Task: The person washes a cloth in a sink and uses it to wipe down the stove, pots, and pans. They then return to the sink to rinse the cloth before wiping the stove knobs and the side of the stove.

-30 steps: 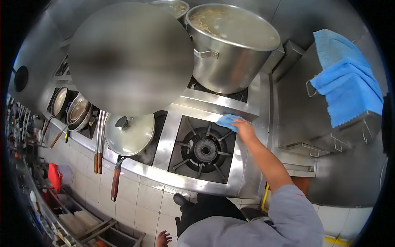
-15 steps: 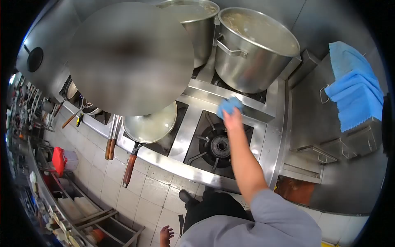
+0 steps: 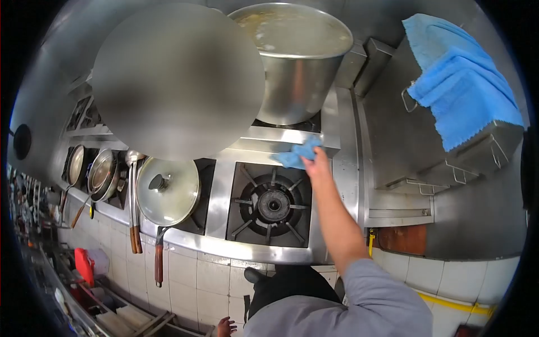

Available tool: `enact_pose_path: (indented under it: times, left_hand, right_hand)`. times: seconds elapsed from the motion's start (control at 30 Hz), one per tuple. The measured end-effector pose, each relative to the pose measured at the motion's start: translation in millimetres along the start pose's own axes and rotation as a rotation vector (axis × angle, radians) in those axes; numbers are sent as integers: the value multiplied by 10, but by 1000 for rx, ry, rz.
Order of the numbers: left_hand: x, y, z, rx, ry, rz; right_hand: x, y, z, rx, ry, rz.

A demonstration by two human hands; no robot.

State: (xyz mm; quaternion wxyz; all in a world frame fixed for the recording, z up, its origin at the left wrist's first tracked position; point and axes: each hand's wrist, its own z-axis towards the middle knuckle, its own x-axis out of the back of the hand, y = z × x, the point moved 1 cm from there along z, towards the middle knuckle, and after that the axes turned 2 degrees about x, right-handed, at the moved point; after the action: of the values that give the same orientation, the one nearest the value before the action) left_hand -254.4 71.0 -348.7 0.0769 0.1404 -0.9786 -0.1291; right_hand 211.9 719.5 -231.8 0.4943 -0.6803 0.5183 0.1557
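Observation:
My right hand (image 3: 318, 163) grips a crumpled blue cloth (image 3: 298, 155) against the raised steel ledge behind the front burner (image 3: 273, 205). That burner has a black grate with nothing on it. Low in the view, my left hand (image 3: 225, 327) hangs by my side with its fingers apart, holding nothing. Left of the burner, a wooden-handled frying pan (image 3: 159, 255) sits under a glass lid (image 3: 174, 197) with a dark knob. Behind the ledge stands a large steel stockpot (image 3: 303, 84) filled with cloudy liquid.
Long-handled utensils (image 3: 135, 208) lie left of the lidded pan, with smaller pans (image 3: 101, 175) beyond. Blue towels (image 3: 466, 84) hang over steel cabinet fronts at right. A shelf rack with a red object (image 3: 84, 267) stands lower left. A blurred disc hides the upper left.
My view has turned, so the stove sits further left. My right hand still holds the cloth, which now spreads leftward along the ledge. The left hand stays low.

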Motion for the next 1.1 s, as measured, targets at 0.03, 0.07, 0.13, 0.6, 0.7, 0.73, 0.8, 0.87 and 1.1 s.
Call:
enact_pose_path:
  times: [0.03,0.07,0.13,0.6,0.7,0.73,0.8,0.87,1.1]
  left_hand:
    - [0,69,6,-3,7,26]
    - [-23,130,21,-7,16,44]
    - [-136,436,-49,10,57,92]
    - [-105,675,-321,-45,122,159]
    - [52,447,-603,187,195,115]
    - [80,410,-631,191,210,121]
    - [189,350,-676,212,203,267]
    - [351,337,-586,173,277,276]
    - [141,1258,-52,24,47,256]
  right_hand:
    - [186,-305,-44,43,78,-49]
    - [339,-574,-99,145,120,-101]
    - [456,-1028,-337,273,14,-238]
    - [-584,-2192,714,434,-234,-2163]
    - [-21,-1687,1369,297,-246,-2447]
    - [66,-1573,1282,282,-252,-2436]
    - [319,-1371,981,550,-81,-2310]
    - [446,-1329,926,605,-84,-2249]
    - [912,-1113,-467,525,-120,-2319]
